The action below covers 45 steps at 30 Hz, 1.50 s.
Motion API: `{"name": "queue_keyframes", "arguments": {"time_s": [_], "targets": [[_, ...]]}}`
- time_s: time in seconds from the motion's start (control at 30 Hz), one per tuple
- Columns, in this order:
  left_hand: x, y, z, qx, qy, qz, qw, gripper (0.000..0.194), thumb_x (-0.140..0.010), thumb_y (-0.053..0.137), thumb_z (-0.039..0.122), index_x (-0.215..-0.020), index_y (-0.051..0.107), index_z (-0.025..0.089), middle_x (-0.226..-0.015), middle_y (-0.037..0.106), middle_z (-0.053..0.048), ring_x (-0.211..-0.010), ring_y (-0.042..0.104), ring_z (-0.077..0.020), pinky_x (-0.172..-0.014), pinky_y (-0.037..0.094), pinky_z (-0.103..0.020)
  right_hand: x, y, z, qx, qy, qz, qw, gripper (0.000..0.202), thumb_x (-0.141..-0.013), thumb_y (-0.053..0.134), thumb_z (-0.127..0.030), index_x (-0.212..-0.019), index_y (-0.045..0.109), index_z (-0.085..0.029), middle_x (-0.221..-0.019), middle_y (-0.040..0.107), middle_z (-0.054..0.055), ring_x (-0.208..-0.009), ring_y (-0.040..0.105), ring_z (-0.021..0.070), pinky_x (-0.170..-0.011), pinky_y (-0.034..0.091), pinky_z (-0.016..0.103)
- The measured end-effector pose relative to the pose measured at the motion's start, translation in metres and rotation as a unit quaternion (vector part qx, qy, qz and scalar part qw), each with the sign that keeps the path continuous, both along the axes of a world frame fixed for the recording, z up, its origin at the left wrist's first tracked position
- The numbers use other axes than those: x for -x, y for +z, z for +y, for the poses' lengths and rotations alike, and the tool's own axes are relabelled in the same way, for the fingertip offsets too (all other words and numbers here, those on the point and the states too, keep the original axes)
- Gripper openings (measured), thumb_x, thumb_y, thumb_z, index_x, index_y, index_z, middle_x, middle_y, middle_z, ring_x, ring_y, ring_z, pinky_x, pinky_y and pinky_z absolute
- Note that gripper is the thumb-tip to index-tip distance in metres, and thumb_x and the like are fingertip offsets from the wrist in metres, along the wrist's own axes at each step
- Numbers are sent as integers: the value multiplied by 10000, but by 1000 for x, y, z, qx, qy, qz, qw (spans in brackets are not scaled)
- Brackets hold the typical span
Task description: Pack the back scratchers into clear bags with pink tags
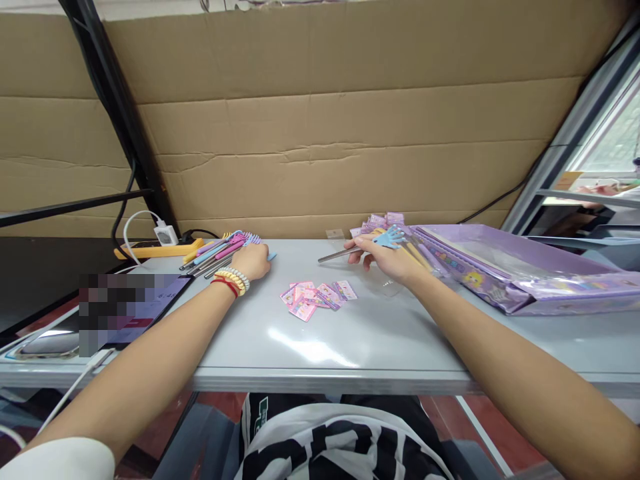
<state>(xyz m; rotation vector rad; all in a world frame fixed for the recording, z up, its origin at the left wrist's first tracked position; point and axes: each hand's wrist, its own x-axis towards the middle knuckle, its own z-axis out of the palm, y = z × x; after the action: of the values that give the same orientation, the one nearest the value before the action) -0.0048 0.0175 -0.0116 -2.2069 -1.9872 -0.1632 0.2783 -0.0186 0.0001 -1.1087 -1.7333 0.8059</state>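
My right hand (373, 255) holds a metal rod with a light blue hand-shaped end (391, 238), its bare tip pointing left. On the left of the table, my left hand (254, 261) rests at a pile of similar coloured rods (215, 252) in yellow, pink, blue and purple. Its fingers are bent, and a small blue piece (272, 256) shows at their right side; what they grip is partly hidden. Between the hands, nearer the front, lies a loose heap of small pink and purple cards (317, 297).
A large purple box (500, 267) with clear film lies on the right. More small purple cards (380, 220) and yellow rods (416, 255) are behind my right hand. A tablet (145, 307), a yellow object (160, 251) and a white charger (166, 233) with cables are on the left.
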Motion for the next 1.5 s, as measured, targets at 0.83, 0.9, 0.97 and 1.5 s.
{"name": "queue_keyframes", "arguments": {"time_s": [0.83, 0.9, 0.97, 1.5], "targets": [[-1, 0, 1, 12, 5, -7, 1000, 288, -789, 500, 289, -942, 685, 130, -998, 692, -174, -901, 644, -290, -705, 485, -335, 3, 4, -4, -3, 26, -35, 999, 224, -844, 498, -311, -751, 636, -161, -718, 661, 73, -700, 601, 154, -493, 440, 213], [-1, 0, 0, 13, 7, -9, 1000, 293, -790, 499, 281, -956, 684, 127, -1006, 690, -177, -909, 643, -289, -711, 486, -333, 1, 1, -2, 3, 39, -33, 999, 243, -839, 520, -360, -756, 638, -165, -737, 663, 75, -725, 605, 160, -502, 443, 214], [-1, 0, 1, 15, 7, -10, 1000, 295, -790, 496, 274, -958, 683, 121, -1012, 686, -182, -904, 643, -294, -708, 485, -337, -1, -1, -1, 12, 61, -15, 998, 282, -825, 542, -426, -783, 646, -166, -758, 665, 81, -753, 612, 172, -510, 450, 223], [-10, -10, 4, -31, -259, -86, 962, 333, -857, 413, 273, -1066, 640, 147, -1031, 591, -108, -978, 566, -220, -893, 441, -318, -6, -6, 14, 38, 89, 160, 982, 275, -811, 526, -438, -865, 571, -173, -710, 645, 60, -637, 579, 157, -465, 417, 236]]}}
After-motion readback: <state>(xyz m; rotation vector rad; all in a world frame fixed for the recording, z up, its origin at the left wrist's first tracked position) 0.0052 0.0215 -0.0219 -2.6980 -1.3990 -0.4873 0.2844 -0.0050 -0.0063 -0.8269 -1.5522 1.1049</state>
